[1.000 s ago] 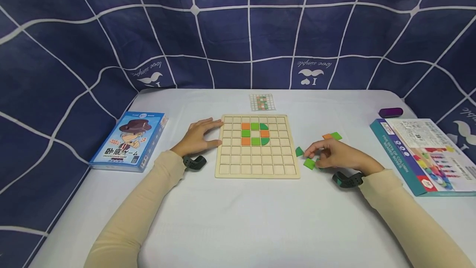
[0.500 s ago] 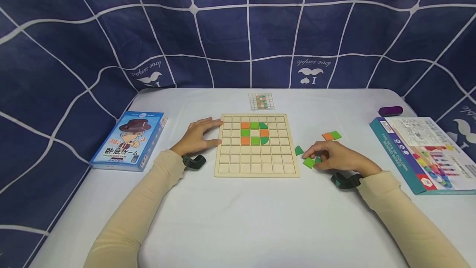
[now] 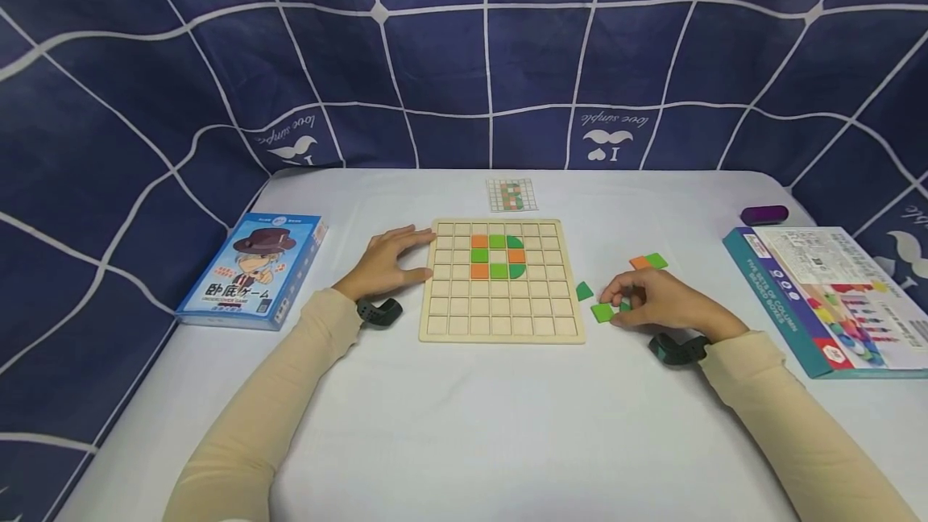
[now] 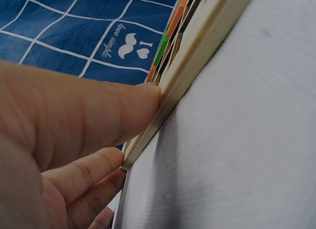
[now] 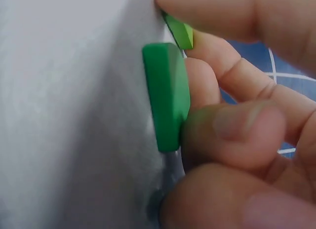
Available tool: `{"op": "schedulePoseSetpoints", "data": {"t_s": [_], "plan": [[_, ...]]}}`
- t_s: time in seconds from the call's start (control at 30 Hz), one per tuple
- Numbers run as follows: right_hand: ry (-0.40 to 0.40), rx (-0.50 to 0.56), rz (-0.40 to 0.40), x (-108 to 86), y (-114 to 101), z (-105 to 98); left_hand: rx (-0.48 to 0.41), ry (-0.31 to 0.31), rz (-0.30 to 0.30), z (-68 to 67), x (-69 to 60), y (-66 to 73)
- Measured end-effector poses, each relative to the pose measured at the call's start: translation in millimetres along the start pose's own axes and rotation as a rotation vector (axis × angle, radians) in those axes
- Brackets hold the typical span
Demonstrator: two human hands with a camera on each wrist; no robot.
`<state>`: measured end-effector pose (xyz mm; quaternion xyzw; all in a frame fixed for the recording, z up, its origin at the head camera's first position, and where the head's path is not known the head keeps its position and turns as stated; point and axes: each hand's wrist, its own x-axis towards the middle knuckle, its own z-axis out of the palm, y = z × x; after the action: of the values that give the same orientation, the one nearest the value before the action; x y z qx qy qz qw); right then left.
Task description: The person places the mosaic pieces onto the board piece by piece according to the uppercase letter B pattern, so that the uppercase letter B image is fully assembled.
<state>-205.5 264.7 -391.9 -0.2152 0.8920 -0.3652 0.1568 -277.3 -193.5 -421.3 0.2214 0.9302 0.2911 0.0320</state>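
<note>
Against the left edge of the board (image 3: 502, 327), the left hand (image 3: 382, 266) touches, fingers straight; just off its right side, the right hand (image 3: 656, 303) curls at the light green tile (image 3: 601, 313), can't tell if it's pinched. I'd lift by opposite edges.

**Distribution of Colour and Pattern**

The backdrop (image 3: 435, 63) is displaying white grid lines and moustache prints on navy; the tablecloth (image 3: 471, 433) is showing white. On the pale-wood, gridded board (image 3: 500, 329), tiles (image 3: 479, 242) are forming three rows: orange, light green, dark green; light green, bare wood, orange; orange, light green, dark green. The card (image 3: 511, 195) is carrying orange and green on a gridded white ground. Loose pieces (image 3: 602, 312) are showing orange, light green and dark green. Sleeves (image 3: 279, 385) are appearing beige, the wristbands (image 3: 380, 312) black.
</note>
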Motion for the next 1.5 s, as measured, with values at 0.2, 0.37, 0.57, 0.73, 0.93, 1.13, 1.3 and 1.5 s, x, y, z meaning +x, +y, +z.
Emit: {"op": "schedulePoseSetpoints", "data": {"t_s": [0.2, 0.37, 0.57, 0.73, 0.93, 1.13, 1.3, 1.5], "plan": [[0.026, -0.022, -0.015, -1.6, -2, -3, -0.001, 0.002, 0.004, 1.2, 0.6, -0.6], [0.076, -0.044, -0.057, 4.3, -8, -3, 0.000, 0.000, -0.001, 1.1, 0.5, -1.1], [0.060, 0.089, 0.002, 19.0, -23, 2, 0.002, 0.002, -0.001, 1.3, -0.2, -2.2], [0.040, 0.208, 0.075, 32.1, -34, 9, 0.003, -0.008, -0.008, 1.4, -1.6, -1.7], [0.045, 0.373, 0.053, 50.7, -44, 19, -0.007, -0.017, -0.017, 0.8, -0.5, -2.1], [0.035, 0.471, 0.037, 67.3, -53, 28, -0.007, -0.016, -0.015, 0.2, 0.4, -2.3], [0.056, 0.469, 0.053, 79.8, -60, 37, -0.011, -0.019, -0.015, -0.5, -0.4, -1.2], [0.070, 0.528, 0.055, 92.5, -69, 49, -0.012, -0.019, -0.009, -0.2, -0.3, -2.4]]}}
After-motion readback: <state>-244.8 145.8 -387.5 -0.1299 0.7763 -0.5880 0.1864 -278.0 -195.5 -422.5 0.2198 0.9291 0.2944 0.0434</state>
